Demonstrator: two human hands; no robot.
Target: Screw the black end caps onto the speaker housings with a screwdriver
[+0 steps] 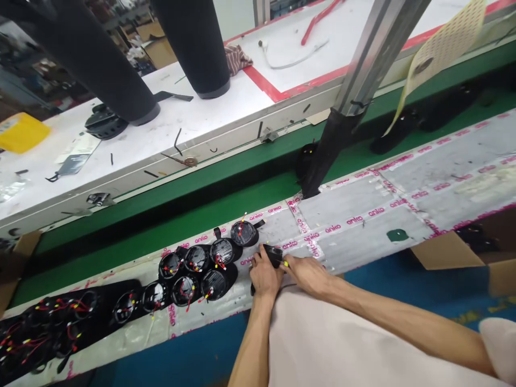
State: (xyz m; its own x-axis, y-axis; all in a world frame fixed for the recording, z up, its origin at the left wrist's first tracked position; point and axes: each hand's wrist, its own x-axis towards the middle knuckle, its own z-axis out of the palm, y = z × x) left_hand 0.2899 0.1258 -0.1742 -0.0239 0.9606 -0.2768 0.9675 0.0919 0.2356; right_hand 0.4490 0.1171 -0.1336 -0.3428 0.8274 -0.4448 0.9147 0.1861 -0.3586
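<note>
My left hand (pixel 266 275) is closed around a dark cylindrical part (pixel 274 255) at the near edge of the taped bench, in front of my body. A shiny black face of the part shows beyond my fingers; the rest is hidden under the hand. Close beside it, my right hand (pixel 308 275) pinches a small yellow piece (pixel 286 264) against the part's right side. Whether that piece is a connector or a tool tip I cannot tell. To the left stand several black cylinders (pixel 215 284) with round open-looking ends, red wires and small connectors on top.
More wired black cylinders (pixel 48 322) crowd the far left. A green conveyor belt (pixel 258 191) runs behind the bench. Beyond it, a white shelf (pixel 169 123) carries tall black cylinders (pixel 195 48) and yellow tape (pixel 24 133). A metal post (pixel 358 70) rises at right; a cardboard box (pixel 447 252) sits lower right.
</note>
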